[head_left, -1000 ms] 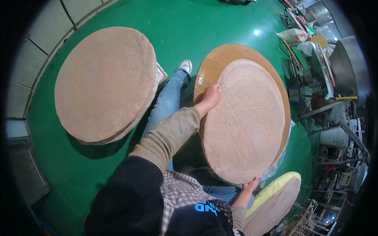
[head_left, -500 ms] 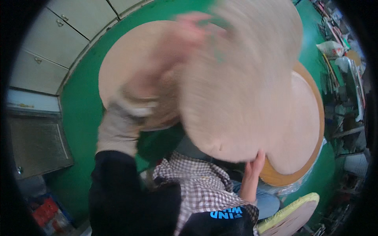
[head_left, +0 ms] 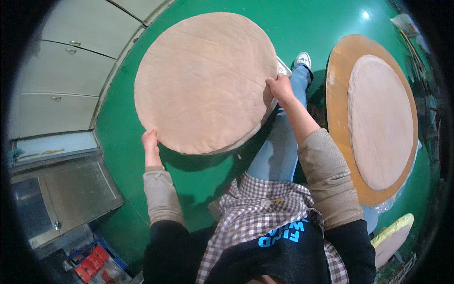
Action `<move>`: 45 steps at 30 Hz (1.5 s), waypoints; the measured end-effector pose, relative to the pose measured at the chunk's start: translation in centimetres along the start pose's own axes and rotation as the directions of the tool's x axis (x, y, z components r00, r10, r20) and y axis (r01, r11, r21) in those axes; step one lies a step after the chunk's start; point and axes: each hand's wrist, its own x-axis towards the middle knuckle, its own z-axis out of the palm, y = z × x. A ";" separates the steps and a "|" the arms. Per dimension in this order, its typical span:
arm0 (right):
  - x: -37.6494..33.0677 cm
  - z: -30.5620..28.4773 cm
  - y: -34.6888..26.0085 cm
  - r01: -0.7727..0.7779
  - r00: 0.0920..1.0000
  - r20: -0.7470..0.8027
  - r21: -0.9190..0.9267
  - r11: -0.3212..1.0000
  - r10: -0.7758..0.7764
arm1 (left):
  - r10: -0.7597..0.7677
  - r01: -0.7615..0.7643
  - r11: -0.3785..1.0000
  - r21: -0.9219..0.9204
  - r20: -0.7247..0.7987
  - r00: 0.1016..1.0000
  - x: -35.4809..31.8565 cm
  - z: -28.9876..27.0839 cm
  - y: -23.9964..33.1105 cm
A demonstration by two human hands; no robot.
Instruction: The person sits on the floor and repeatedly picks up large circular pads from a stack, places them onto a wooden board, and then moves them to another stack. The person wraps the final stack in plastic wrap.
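A large round beige slab with a soft-looking, faintly creased face lies left of centre, on top of a similar round piece whose rim peeks out at the lower right. My left hand grips its near left edge, thumb on top. At its right edge my right hand is closed on the rim, thumb over the face. The fingers beneath the slab are hidden on both sides. What supports the stack is mostly covered; a bit of something white shows beside the right hand.
On the right, another beige round piece rests on a larger tan board. A yellow-edged disc stands at the lower right. Pale cabinets line the left, with a red item below. My outstretched leg crosses the green floor.
The slab has swung from the right, where it was raised and blurred, down to the left onto the other round piece. My right hand has moved up to its right edge.
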 end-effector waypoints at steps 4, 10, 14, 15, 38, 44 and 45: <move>-0.7 0.1 0.1 0.058 0.997 -0.048 -0.078 0.995 -0.062 | 0.137 -0.148 0.979 -0.139 -0.090 0.987 0.7 1.1 0.6; -1.6 0.9 0.0 0.085 0.978 -0.181 -0.130 0.988 -0.108 | 0.063 -0.043 0.942 -0.334 0.049 0.997 0.4 1.8 2.4; -1.8 0.4 0.4 0.090 0.988 -0.116 -0.078 0.993 -0.099 | 0.094 -0.044 0.919 -0.391 0.108 0.990 0.4 1.6 2.3; -1.7 0.3 0.4 0.098 0.988 -0.116 -0.074 0.992 -0.106 | 0.109 -0.056 0.916 -0.397 0.114 0.987 0.3 1.6 2.2; -12.8 -17.8 7.1 0.409 0.680 -0.345 -0.554 0.725 -0.647 | 0.695 -0.656 0.709 -0.258 0.101 0.712 -15.9 13.1 11.2; -22.2 -29.1 15.7 0.030 0.793 -0.396 -0.733 0.680 -0.463 | 0.201 0.575 0.810 -0.112 0.975 -0.093 -41.6 31.2 12.3; -23.2 -29.9 16.6 -0.025 0.838 -0.382 -0.740 0.672 -0.390 | 0.141 0.566 0.819 -0.094 0.989 -0.039 -44.4 33.4 12.3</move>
